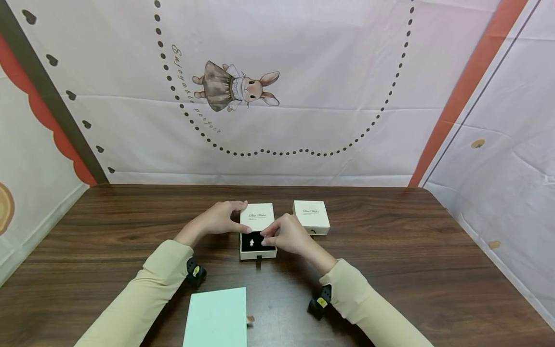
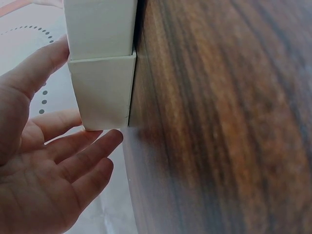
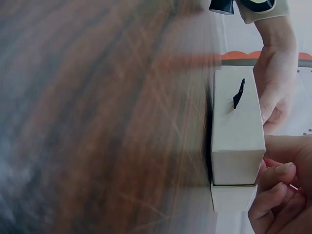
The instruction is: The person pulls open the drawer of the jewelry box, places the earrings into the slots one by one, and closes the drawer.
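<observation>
A white drawer-style jewelry box (image 1: pixel 257 217) stands with its drawer (image 1: pixel 257 256) pulled out toward me, showing a black lining. On the lining lies a small pearl-like earring (image 1: pixel 251 243). My left hand (image 1: pixel 217 218) holds the box from the left, thumb on its top and fingers around its far end, as the left wrist view shows. Over the right part of the drawer, my right hand (image 1: pixel 288 234) pinches a tiny shiny piece, apparently an earring (image 1: pixel 264 236), mostly hidden by the fingertips. A black pull tab (image 3: pixel 239 95) hangs from the drawer front.
A second white box (image 1: pixel 311 215), closed, stands right of the first, just beyond my right hand. A pale mint card or booklet (image 1: pixel 217 318) lies near the front, with a small brown piece (image 1: pixel 250 319) at its edge. Printed cloth hangs behind the wooden table (image 1: pixel 390 270).
</observation>
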The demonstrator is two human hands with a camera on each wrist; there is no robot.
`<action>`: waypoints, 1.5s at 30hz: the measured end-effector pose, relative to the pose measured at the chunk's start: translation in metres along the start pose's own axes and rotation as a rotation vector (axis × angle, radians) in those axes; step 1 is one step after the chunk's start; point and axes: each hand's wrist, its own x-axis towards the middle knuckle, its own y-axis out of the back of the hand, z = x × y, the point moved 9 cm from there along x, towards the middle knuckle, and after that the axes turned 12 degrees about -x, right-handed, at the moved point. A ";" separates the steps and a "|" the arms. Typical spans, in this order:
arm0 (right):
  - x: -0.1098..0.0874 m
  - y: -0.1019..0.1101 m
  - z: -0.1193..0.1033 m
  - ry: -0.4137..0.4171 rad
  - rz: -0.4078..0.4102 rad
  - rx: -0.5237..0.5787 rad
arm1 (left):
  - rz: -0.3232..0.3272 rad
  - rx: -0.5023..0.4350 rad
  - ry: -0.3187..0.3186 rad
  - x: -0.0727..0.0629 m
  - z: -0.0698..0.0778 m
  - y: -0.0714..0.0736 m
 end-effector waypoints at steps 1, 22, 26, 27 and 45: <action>0.000 0.000 0.000 0.003 0.002 -0.002 | 0.000 -0.002 0.002 0.000 0.000 0.000; -0.002 -0.004 -0.014 0.105 -0.032 -0.087 | -0.010 -0.021 0.018 -0.001 -0.003 -0.001; -0.003 -0.004 -0.016 0.112 -0.056 -0.115 | -0.011 -0.026 0.020 -0.001 -0.003 -0.001; -0.002 -0.004 -0.016 0.111 -0.060 -0.127 | -0.011 -0.027 0.020 -0.001 -0.003 -0.001; -0.005 -0.005 -0.029 0.179 -0.076 -0.396 | -0.017 -0.027 0.026 -0.001 -0.002 -0.001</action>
